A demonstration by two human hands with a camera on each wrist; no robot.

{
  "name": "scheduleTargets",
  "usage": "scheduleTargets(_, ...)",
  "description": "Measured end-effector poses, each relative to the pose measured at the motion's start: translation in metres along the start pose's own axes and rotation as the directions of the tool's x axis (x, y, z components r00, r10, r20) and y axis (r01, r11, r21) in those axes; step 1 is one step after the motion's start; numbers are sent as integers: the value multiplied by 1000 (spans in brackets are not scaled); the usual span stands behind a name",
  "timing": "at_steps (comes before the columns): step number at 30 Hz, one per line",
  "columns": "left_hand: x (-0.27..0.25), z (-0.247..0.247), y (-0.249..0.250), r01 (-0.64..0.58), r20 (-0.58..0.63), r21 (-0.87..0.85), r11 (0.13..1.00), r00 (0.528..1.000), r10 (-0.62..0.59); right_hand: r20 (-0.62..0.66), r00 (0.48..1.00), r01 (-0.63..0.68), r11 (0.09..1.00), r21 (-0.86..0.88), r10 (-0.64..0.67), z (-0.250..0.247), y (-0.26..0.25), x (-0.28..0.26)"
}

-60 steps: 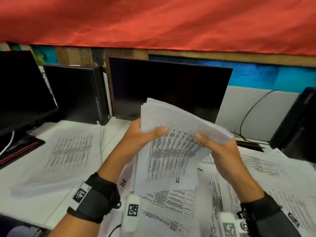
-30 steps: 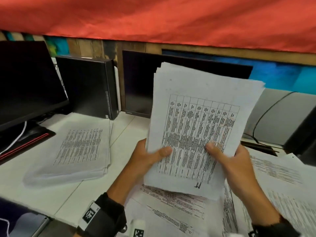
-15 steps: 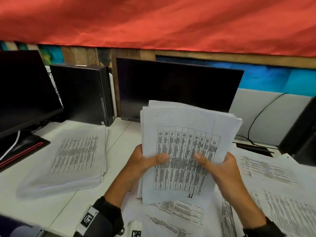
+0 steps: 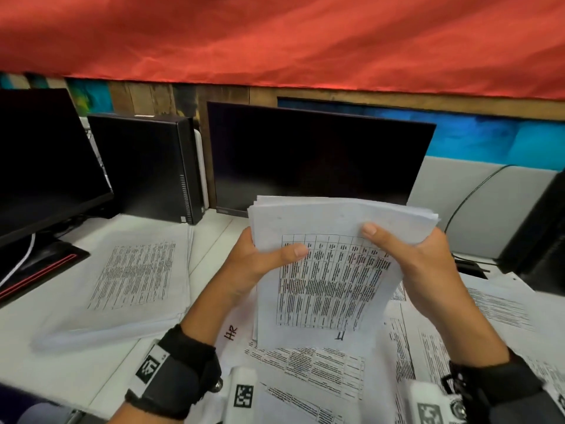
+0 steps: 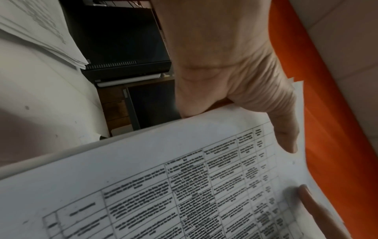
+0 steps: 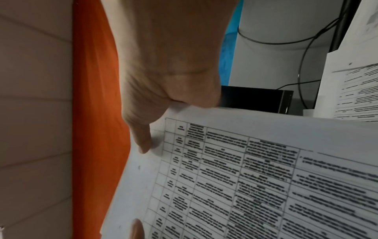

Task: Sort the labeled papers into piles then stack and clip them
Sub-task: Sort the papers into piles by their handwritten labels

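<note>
A thick bundle of printed table sheets [image 4: 330, 283], marked "IT" at its lower edge, stands upright over the desk, its bottom edge down among loose papers. My left hand [image 4: 260, 264] grips its left side, thumb across the front. My right hand [image 4: 406, 258] grips the upper right side, thumb on the top margin. The wrist views show the same bundle [image 5: 184, 186] [image 6: 245, 177] under each thumb. A neat pile of sheets [image 4: 122, 276] lies at the left. A loose sheet marked "HR" [image 4: 232, 332] lies beneath my left forearm.
Loose printed sheets [image 4: 495, 313] cover the desk at the right and front. A dark monitor [image 4: 312, 157] stands behind the bundle, a black computer case [image 4: 143, 166] and another monitor [image 4: 42, 166] at the left. Cables [image 4: 470, 197] run at the back right.
The bundle was raised high a second ago and has come back down onto the desk. My right hand has shifted up to the bundle's upper right side.
</note>
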State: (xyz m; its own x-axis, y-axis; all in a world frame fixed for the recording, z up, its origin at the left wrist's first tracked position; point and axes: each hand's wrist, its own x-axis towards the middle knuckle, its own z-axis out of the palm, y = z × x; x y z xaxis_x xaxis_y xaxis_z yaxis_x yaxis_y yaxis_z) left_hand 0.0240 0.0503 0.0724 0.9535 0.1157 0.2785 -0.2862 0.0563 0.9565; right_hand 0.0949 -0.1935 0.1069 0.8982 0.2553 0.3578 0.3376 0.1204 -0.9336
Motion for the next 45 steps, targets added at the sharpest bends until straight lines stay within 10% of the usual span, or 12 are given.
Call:
scheduleTargets(14,-12,5,-13,70,-89,129,989,994,-58,-139,990,44,979,199,-17,1,-12,8)
scheduleTargets(18,-33,8,-51,189,-187,163,968,970,-158,-65,995,-76,997,-11,75,3,25,-10)
scheduleTargets(30,-51,-54,-26,119,-617,-12,993,780,-101,229,963,-79,960,-268,143,70,95,-57)
scheduleTargets(35,-71,-94,8,238,-783,436,868,576,236,299,917,-207,957,-205,262,137,108,-48)
scheduleTargets(45,-90,-107,31,422,-651,594,685,753,101,384,799,-452,883,-123,463,295,139,-24)
